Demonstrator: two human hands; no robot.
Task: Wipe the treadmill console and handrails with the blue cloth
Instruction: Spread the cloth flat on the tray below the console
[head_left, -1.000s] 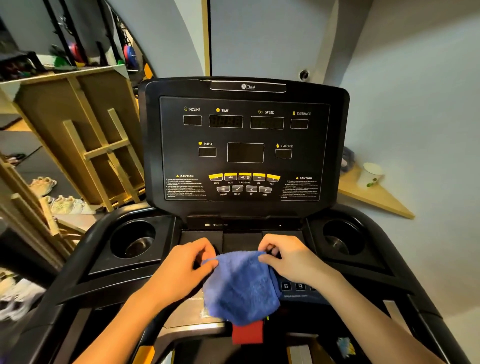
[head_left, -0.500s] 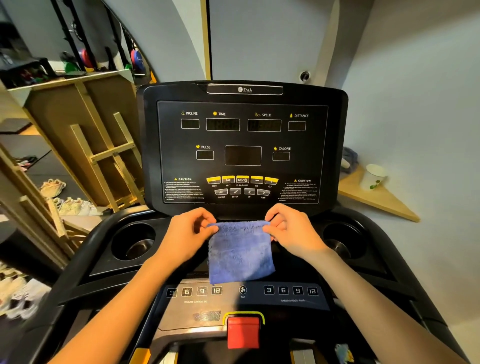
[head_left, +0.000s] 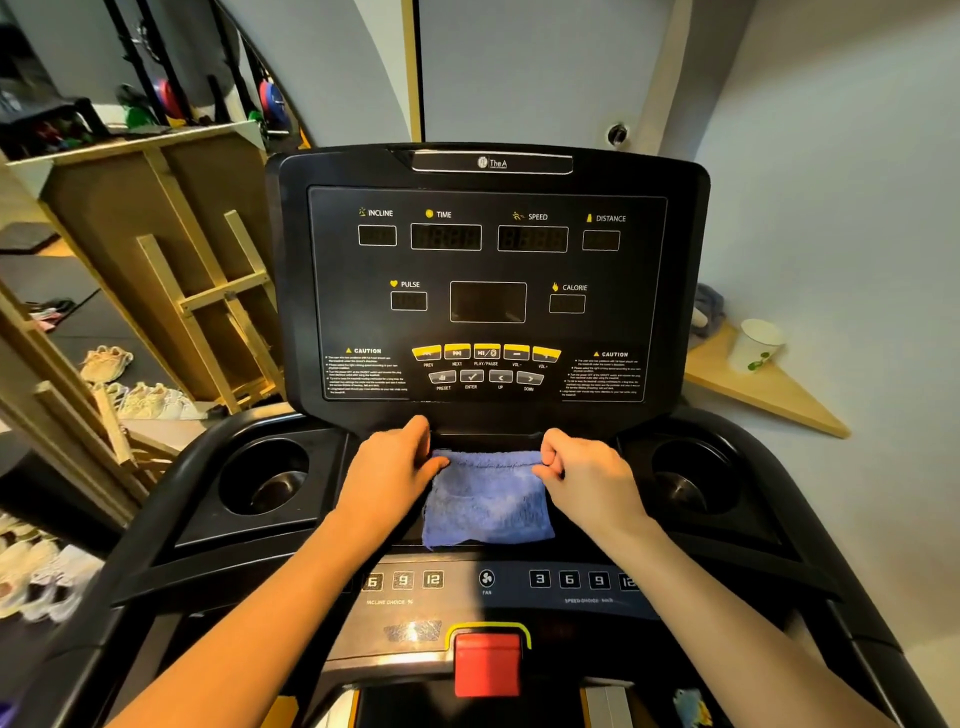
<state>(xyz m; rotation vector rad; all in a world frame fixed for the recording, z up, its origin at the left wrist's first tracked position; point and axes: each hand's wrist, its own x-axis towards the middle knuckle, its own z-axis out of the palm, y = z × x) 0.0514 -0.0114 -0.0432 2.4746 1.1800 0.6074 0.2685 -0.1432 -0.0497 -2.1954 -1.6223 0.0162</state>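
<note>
The blue cloth (head_left: 487, 499) hangs folded between my two hands, just below the black treadmill console (head_left: 488, 291). My left hand (head_left: 392, 470) pinches its upper left corner. My right hand (head_left: 584, 475) pinches its upper right corner. The cloth's top edge is stretched flat over the tray under the console's display panel. Its lower edge hangs above the row of numbered buttons (head_left: 569, 579). The left handrail (head_left: 171, 483) and right handrail (head_left: 810, 499) curve back on either side.
Round cup holders sit left (head_left: 265, 478) and right (head_left: 685, 480) of my hands. A red safety key (head_left: 487, 662) is near the bottom centre. Wooden frames (head_left: 208, 312) and shoes (head_left: 106, 364) stand at the left. A paper cup (head_left: 756, 345) rests on a wooden shelf at the right.
Both hands have lifted the cloth away from the button panel up toward the console's base and pulled its top edge taut between them.
</note>
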